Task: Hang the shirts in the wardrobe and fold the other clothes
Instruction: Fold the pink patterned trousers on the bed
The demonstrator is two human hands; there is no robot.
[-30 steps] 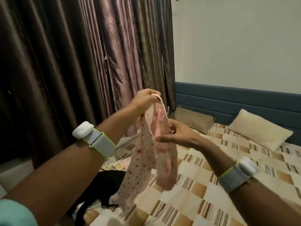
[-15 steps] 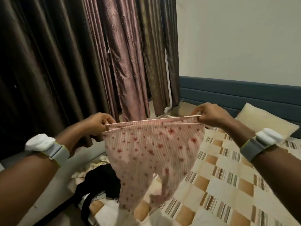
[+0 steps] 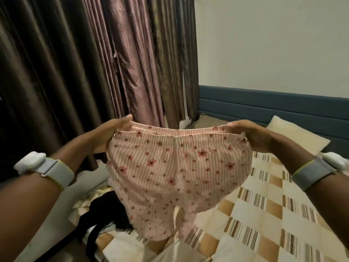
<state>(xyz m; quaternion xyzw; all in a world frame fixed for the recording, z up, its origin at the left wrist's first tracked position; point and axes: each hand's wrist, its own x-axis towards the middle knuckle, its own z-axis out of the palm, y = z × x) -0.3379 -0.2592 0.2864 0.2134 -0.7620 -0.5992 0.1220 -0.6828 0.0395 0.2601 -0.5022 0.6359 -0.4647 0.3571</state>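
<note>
A pair of pink striped shorts (image 3: 175, 174) with small red flowers hangs spread out in the air above the bed. My left hand (image 3: 109, 135) grips the left end of the elastic waistband. My right hand (image 3: 251, 137) grips the right end, so the waistband is stretched between them. The two legs dangle down toward the bedspread. A black garment (image 3: 105, 212) lies crumpled on the bed's left side, partly hidden behind the shorts.
The bed (image 3: 264, 214) has a checked beige and brown cover. A cream pillow (image 3: 296, 135) and a brown pillow (image 3: 207, 121) lie by the blue headboard (image 3: 264, 104). Dark curtains (image 3: 94, 63) hang at the left and back.
A second ago my left hand held the shorts bunched up high. Both hands then took the waistband ends and pulled apart, spreading the shorts wide. Now the shorts billow out fuller.
</note>
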